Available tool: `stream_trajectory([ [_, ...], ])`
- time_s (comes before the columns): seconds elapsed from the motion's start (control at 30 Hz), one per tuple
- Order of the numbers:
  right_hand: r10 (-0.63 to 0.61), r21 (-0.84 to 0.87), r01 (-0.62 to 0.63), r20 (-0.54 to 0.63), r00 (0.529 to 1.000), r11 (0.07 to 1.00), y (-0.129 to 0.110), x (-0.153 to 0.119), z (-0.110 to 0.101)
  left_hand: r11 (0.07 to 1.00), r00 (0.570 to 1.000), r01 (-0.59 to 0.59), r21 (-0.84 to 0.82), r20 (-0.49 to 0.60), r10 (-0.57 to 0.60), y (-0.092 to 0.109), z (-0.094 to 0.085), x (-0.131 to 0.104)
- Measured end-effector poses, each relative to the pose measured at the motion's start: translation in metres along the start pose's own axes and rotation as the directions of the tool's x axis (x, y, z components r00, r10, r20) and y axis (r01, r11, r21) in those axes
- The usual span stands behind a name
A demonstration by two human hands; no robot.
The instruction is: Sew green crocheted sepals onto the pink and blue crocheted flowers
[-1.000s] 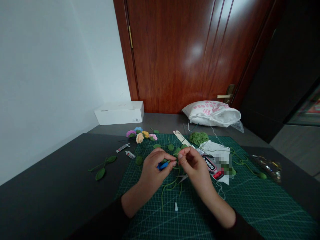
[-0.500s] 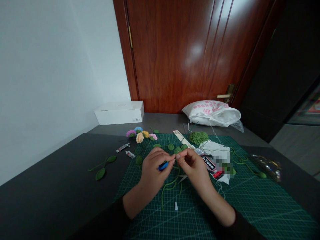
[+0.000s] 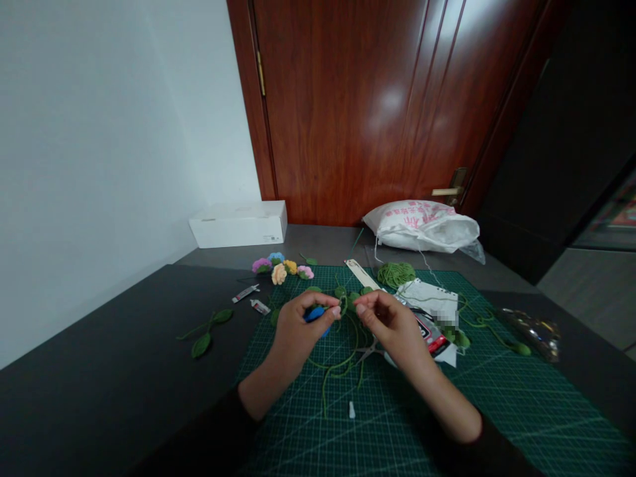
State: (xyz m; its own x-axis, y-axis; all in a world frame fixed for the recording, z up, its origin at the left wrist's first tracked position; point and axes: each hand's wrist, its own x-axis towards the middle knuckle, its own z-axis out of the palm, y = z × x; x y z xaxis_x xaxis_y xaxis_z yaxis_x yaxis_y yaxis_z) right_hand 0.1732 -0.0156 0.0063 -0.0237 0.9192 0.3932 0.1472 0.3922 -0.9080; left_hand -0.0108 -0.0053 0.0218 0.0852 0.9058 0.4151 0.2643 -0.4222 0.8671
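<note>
Thumb and fingertips of my left hand (image 3: 298,331) are pinched at a small loop of green yarn (image 3: 344,303). A blue thing (image 3: 315,313), mostly covered by the fingers, sits inside the same hand; its kind cannot be made out. My right hand (image 3: 397,328) is also closed in a pinch, just right of the loop, apparently on the yarn's other part, though the fingertips hide it. Below the hands, a long green strand curves down over the cutting mat (image 3: 308,404). Scissors (image 3: 370,348) lie partly under my right hand, and green crocheted leaves (image 3: 340,291) lie behind.
Crocheted flowers (image 3: 279,273) and small glue tubes (image 3: 246,293) lie at left, with a leaf sprig (image 3: 202,344). A green yarn bundle (image 3: 396,273), paper (image 3: 427,291) and a glue package (image 3: 432,338) are at right. A white box (image 3: 238,225) and white bag (image 3: 420,225) stand behind.
My hands have moved slightly apart from a fingertip-to-fingertip pinch. A green yarn loop now shows between them, and more of the blue thing and the scissors is visible.
</note>
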Motion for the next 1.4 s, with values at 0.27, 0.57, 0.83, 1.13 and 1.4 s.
stream_trajectory([
  [0.27,0.076,0.051,-0.077,0.016,0.997,0.996,0.009,-0.001,0.012,1.000,1.000,-0.016,-0.011,0.021,0.016,0.003,0.000,-0.001],
  [0.57,0.149,0.174,-0.148,0.007,0.989,0.974,0.004,-0.001,0.011,0.999,0.999,-0.041,0.006,-0.005,0.041,-0.002,-0.002,0.002],
  [0.83,0.278,0.340,-0.291,0.089,0.957,0.894,-0.004,-0.002,0.011,0.999,0.999,-0.044,0.024,-0.024,0.045,-0.003,-0.003,0.003],
  [1.13,0.252,0.489,-0.283,0.130,0.959,0.825,-0.009,-0.002,0.010,0.999,0.998,-0.034,0.018,-0.052,0.035,-0.002,-0.004,0.003],
  [1.4,0.100,0.315,-0.150,0.168,0.981,0.937,-0.013,0.001,-0.001,1.000,0.999,-0.016,-0.010,-0.048,0.015,-0.001,-0.005,0.003],
])
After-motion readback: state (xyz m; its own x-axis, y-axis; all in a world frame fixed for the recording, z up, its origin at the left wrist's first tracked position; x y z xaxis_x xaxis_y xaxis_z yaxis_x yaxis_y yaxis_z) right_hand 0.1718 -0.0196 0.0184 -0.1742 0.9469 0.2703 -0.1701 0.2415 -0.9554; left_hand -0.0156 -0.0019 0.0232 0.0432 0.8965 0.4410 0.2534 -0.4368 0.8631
